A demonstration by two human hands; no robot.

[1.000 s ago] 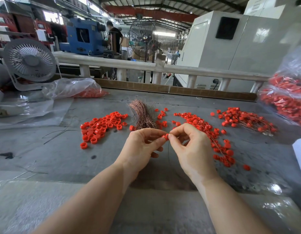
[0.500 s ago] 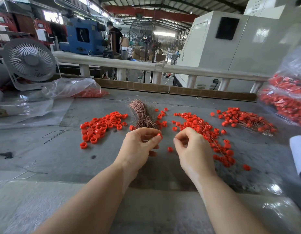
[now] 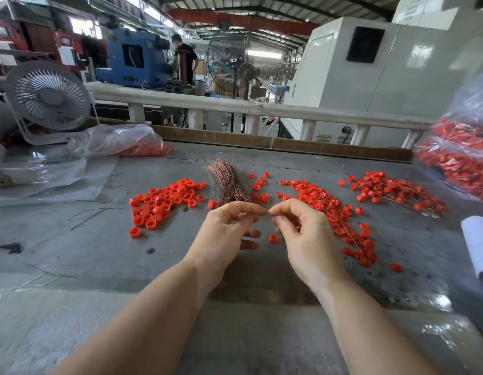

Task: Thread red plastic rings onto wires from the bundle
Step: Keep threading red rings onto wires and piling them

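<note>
Whether anything is pinched where the left hand [image 3: 224, 234] and right hand [image 3: 305, 239] meet fingertip to fingertip is too small to tell; no wire shows there. The left hand covers the near end of the coppery bundle of thin wires [image 3: 228, 182]. The clear plastic bag of red pieces [image 3: 462, 158] and the white paper roll [image 3: 478, 244] are cut off by the right edge.
</note>
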